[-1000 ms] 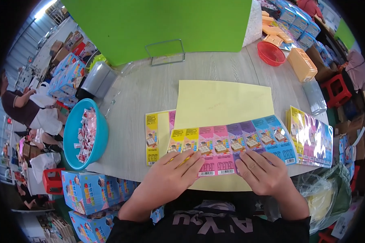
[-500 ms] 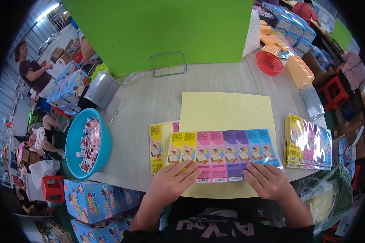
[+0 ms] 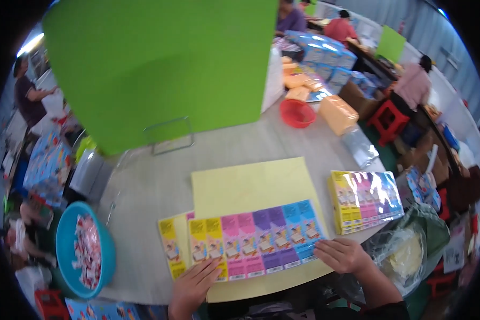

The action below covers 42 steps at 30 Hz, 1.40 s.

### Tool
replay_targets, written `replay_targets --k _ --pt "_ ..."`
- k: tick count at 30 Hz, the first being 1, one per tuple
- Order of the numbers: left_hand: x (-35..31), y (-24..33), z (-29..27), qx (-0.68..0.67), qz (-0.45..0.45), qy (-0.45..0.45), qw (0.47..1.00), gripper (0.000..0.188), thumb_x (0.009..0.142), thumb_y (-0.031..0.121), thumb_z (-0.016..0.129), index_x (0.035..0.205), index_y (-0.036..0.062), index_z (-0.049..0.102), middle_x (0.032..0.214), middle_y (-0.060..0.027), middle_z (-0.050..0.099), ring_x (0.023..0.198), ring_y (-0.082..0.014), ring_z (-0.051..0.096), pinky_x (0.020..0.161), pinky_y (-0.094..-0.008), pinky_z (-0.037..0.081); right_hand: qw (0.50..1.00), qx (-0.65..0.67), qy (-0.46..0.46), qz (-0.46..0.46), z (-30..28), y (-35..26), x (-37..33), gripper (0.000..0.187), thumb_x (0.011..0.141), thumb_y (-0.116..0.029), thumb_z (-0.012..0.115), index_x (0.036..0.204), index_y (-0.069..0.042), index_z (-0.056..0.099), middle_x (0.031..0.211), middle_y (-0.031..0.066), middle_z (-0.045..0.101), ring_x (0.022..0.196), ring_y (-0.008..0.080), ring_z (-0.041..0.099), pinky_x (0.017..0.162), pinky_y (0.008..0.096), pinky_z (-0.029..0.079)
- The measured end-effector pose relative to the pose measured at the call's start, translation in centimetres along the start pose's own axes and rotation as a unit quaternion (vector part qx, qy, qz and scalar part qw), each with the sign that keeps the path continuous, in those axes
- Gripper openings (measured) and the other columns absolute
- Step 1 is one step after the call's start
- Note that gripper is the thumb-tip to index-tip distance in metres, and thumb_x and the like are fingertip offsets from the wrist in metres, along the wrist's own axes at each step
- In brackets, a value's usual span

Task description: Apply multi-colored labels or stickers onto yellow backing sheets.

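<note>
A printed card sheet (image 3: 256, 242) with yellow, pink, purple and blue strips lies in front of me on a large pale yellow sheet (image 3: 248, 178). My left hand (image 3: 196, 285) rests flat at its lower left corner, fingers stretched out. At its right edge, the extended fingers of my right hand (image 3: 342, 256) touch the lower corner; the thumb is hidden. Another printed sheet (image 3: 169, 250) shows from beneath at the left. To the right of my right hand lies a glossy stack of printed sheets (image 3: 365, 200).
A turquoise basin (image 3: 106, 256) of small wrapped packets stands left. A green board (image 3: 160, 69) and wire stand (image 3: 170, 136) are at the back. Back right are a red basket (image 3: 297, 113) and an orange box (image 3: 338, 114). Several people work beyond; a plastic bag (image 3: 402, 256) hangs right.
The view has swung to the right, so the table sits lower and further left. My right hand has slid outward to the sheet's right edge; the left stays at the lower left.
</note>
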<state>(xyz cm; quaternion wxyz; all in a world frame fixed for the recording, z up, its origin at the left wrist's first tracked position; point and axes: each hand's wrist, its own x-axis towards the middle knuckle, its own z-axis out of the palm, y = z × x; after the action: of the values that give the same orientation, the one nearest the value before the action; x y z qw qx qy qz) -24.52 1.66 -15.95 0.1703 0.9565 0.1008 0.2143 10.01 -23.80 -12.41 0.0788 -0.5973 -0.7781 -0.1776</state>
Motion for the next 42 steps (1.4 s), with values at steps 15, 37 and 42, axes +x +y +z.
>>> replay_targets --k 15,37,42 --pt "3.5 4.1 -1.0 0.032 0.054 0.070 0.996 0.027 0.094 -0.006 0.058 0.114 -0.0013 0.076 0.117 -0.0194 0.077 0.111 -0.0380 0.073 0.096 -0.0454 0.057 0.995 0.021 0.005 0.094 0.9 -5.8 7.6 0.040 0.095 -0.018 0.060 0.134 -0.007 0.063 0.141 0.0157 0.063 0.126 0.0282 0.064 0.103 0.0410 0.051" --pt "4.2 4.9 0.6 0.087 -0.067 -0.102 0.989 0.065 0.098 0.044 0.068 0.150 0.0086 0.052 0.159 -0.0252 0.044 0.145 -0.0485 0.042 0.116 -0.0590 0.037 0.912 -0.200 0.092 0.346 -5.8 4.0 -10.0 0.029 0.084 -0.011 0.068 0.111 -0.014 0.077 0.133 0.0172 0.071 0.123 0.0329 0.069 0.106 0.0471 0.050" --pt "6.2 7.7 0.1 0.045 -0.042 -0.255 0.965 0.073 0.087 0.047 0.077 0.149 0.0144 0.057 0.165 -0.0250 0.035 0.150 -0.0490 0.031 0.120 -0.0591 0.031 0.899 -0.088 -0.019 0.429 -2.4 5.4 -14.9 0.051 0.086 -0.001 0.060 0.135 -0.013 0.067 0.147 0.0131 0.062 0.139 0.0327 0.057 0.115 0.0498 0.043"
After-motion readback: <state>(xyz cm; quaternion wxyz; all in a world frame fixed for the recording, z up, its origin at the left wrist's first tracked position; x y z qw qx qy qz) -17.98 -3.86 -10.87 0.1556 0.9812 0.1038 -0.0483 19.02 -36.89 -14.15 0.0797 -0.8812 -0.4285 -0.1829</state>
